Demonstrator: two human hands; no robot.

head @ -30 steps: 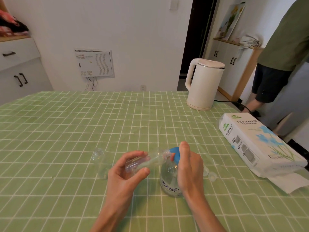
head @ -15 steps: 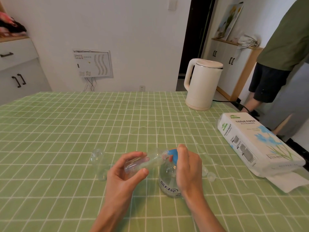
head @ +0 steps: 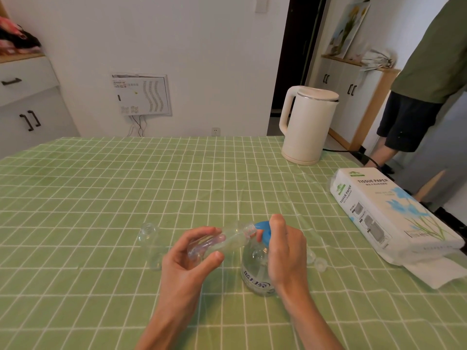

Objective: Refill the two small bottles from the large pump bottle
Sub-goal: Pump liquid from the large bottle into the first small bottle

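While left fingers (head: pixel 214 256) still pinch small bottle (head: pixel 228 238) | right fingers (head: pixel 276 223) grip pump bottle (head: pixel 255 279), unchanged

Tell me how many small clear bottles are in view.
2. The held small bottle lies tilted in the left hand, mouth at the blue spout of the large pump bottle. The standing small bottle sits uncapped on the tablecloth, left of that hand. None seems hidden.

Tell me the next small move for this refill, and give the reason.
Probably press the blue pump head down with the right hand. The left hand holds a small bottle tilted, its open mouth at the spout, and the right hand's fingers curl over the pump head, so a squirt should land inside.
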